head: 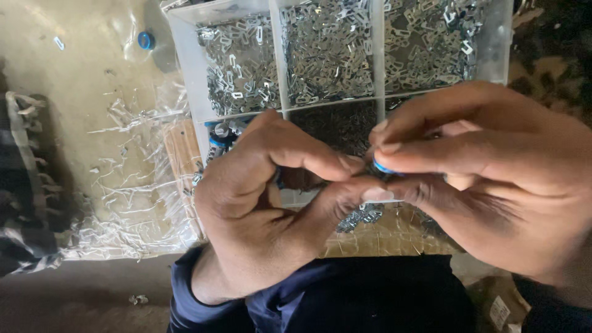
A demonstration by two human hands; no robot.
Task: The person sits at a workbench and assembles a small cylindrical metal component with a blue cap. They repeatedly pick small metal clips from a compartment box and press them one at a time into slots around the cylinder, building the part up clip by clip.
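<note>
My left hand (271, 197) and my right hand (493, 179) meet fingertip to fingertip in front of me. Between the pinched fingers sits a small blue round part (383, 168), held mainly by my right thumb and forefinger, with my left thumb and forefinger touching it from the left. Most of the part is hidden by the fingers. Behind the hands lies a clear plastic compartment box (185, 61). Its upper cells hold several small silver metal clips (327, 49). A lower left cell holds blue-and-silver parts (219, 135).
Crumpled clear plastic wrap (135, 185) lies left of the box on a tan surface. A loose blue cap (145, 41) rests at the upper left. A dark frayed cloth (24, 185) lies at the far left. My dark blue clothing (345, 296) fills the bottom.
</note>
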